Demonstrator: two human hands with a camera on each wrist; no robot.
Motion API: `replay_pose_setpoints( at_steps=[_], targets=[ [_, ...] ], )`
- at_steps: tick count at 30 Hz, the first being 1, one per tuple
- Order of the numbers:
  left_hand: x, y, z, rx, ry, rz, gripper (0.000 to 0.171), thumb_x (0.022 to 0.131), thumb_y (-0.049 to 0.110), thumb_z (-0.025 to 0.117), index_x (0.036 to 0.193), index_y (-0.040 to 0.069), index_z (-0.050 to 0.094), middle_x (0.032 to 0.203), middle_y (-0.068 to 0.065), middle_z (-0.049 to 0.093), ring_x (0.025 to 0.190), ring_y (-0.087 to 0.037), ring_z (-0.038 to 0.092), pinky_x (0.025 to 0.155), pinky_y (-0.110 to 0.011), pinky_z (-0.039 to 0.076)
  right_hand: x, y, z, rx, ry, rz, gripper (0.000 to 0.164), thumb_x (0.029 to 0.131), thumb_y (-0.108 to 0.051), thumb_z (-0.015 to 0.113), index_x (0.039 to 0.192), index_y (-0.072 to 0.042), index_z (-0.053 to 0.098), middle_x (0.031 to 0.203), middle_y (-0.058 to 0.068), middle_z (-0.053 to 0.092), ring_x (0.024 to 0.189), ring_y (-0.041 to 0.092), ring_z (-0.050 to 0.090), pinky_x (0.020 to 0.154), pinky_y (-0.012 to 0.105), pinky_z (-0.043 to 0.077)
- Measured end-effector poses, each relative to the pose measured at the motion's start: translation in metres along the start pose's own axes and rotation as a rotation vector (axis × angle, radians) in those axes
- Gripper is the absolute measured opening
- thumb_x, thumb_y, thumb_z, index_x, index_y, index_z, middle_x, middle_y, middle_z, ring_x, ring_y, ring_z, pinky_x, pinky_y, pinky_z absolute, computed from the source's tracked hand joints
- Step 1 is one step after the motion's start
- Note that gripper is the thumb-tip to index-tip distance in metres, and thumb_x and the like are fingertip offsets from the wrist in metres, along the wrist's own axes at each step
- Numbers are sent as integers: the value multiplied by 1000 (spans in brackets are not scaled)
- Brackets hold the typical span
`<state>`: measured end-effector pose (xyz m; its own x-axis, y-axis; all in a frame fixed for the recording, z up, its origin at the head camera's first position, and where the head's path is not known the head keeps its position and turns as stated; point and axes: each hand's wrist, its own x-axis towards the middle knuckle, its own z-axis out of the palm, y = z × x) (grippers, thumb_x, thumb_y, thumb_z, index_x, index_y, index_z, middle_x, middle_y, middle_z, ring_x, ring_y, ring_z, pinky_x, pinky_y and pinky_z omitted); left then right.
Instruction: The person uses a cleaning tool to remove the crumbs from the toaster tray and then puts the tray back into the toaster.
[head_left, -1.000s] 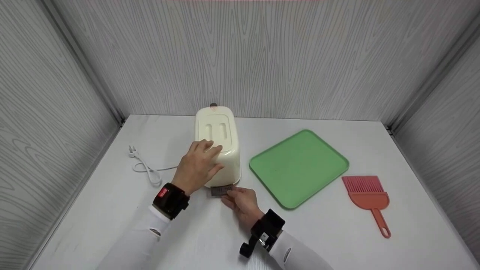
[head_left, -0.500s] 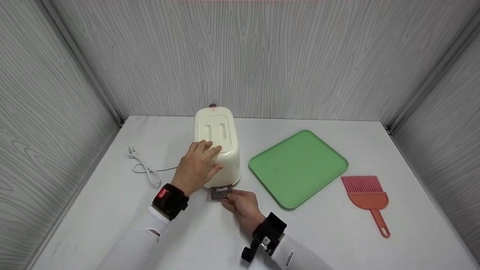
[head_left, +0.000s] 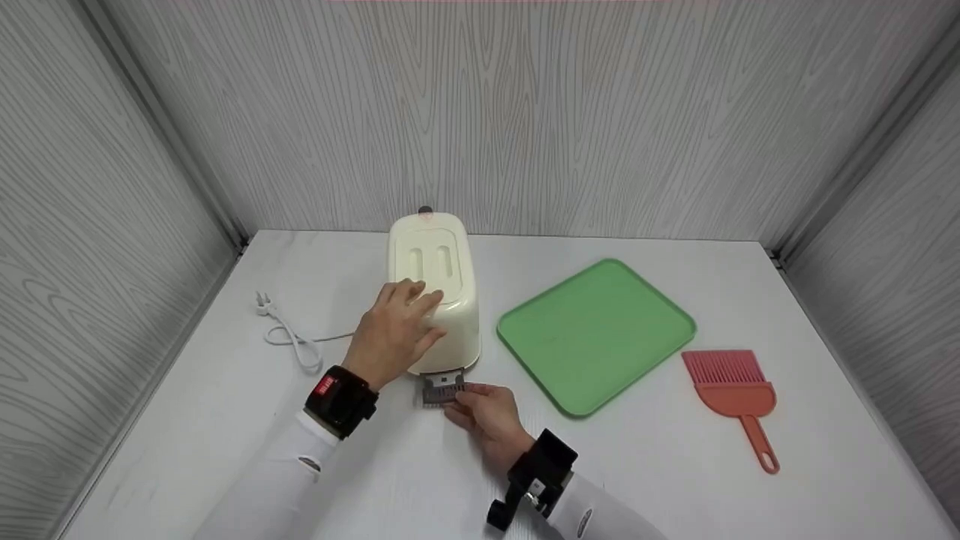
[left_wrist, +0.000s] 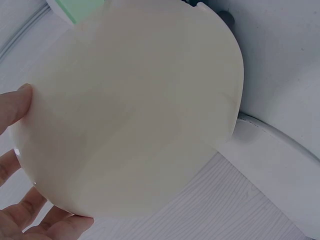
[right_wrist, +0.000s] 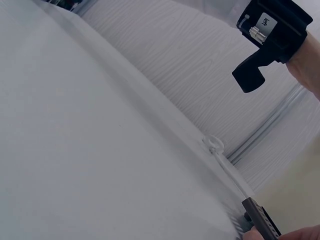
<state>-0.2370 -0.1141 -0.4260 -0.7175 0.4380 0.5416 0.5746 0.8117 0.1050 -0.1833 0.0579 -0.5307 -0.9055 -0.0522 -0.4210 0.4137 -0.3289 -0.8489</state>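
Note:
A cream toaster (head_left: 459,330), lid on top, stands lengthwise on the white table in the head view. My left hand (head_left: 391,336) rests on its near end, fingers spread and slightly bent. In the left wrist view the thumb and fingertips touch the edges of the cream body (left_wrist: 130,110). At the toaster's near foot a grey crumb tray (head_left: 442,392) sticks partly out, with a strip of metal showing. My right hand (head_left: 491,421) pinches its right end between thumb and fingers. The right wrist view catches the tray's grey front (right_wrist: 261,219) at its bottom edge; most of that hand is cut off.
A green tray (head_left: 596,337) lies right of the toaster. Farther right is a red brush in a dustpan (head_left: 739,401). The toaster's white cord and plug (head_left: 289,330) lie to its left. Grey wood-grain panels (head_left: 480,120) enclose the back and sides.
My right hand has drawn the crumb tray a little way toward me, and more of its metal shows. The left hand has stayed on the toaster.

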Motion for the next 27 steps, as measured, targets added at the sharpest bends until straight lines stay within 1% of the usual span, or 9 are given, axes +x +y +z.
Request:
replay_pose_setpoints(
  at_steps=[9,17,27],
  targets=[
    [1,0,-1,3,-11,3,51,92,35,82,134,10,69,132,-21,67,118,-37,64,93,-46,65,-5,1,0,6,12,12,34,100,6,58,132,18,55,103,14,72,81,9,73,84,25,67],
    [1,2,-2,-3,-15,-1,51,91,35,83,134,10,69,132,-21,67,119,-38,64,92,-46,65,-8,2,-1,-11,14,11,36,101,5,58,134,18,54,110,19,74,85,10,75,87,27,67],
    [1,1,-2,-9,-25,-9,51,92,35,82,134,10,68,132,-21,66,119,-39,64,92,-47,65,-11,2,-1,-16,25,42,35,99,6,57,133,17,56,107,17,75,85,11,75,88,28,67]
  ],
)
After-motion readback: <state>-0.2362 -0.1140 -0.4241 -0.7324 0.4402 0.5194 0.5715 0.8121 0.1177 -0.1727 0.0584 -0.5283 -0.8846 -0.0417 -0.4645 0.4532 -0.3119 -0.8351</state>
